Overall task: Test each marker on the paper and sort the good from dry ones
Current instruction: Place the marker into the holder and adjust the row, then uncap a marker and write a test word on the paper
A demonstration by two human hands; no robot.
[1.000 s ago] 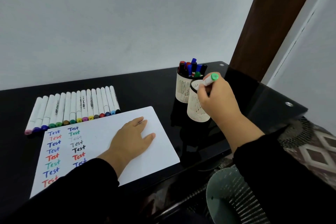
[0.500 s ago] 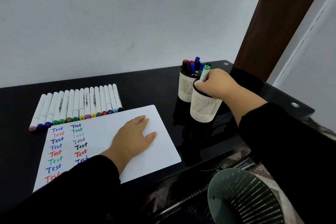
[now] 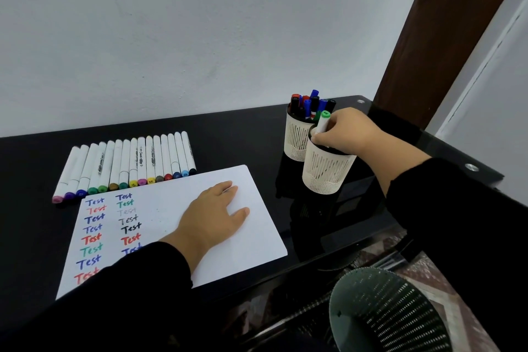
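Glossy black glass-like tabletop [image 3: 228, 137] mirroring two slotted, matt cream plastic cups [image 3: 325, 171]. Matt white paper sheet [image 3: 257, 226] beside smooth white plastic marker barrels [image 3: 125, 163]; matt black cloth sleeves [image 3: 457, 208] at both edges. Perforated pale-green bin [image 3: 380, 314], seemingly plastic, below; dark brown wood-look post [image 3: 445, 37] against a flat, faintly mottled painted wall [image 3: 200, 23].

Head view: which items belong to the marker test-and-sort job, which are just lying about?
In the job:
green-capped white marker in right hand
near white slotted cup
far white slotted cup of markers
row of white markers
white test paper under left hand

Lying about:
grey mesh bin
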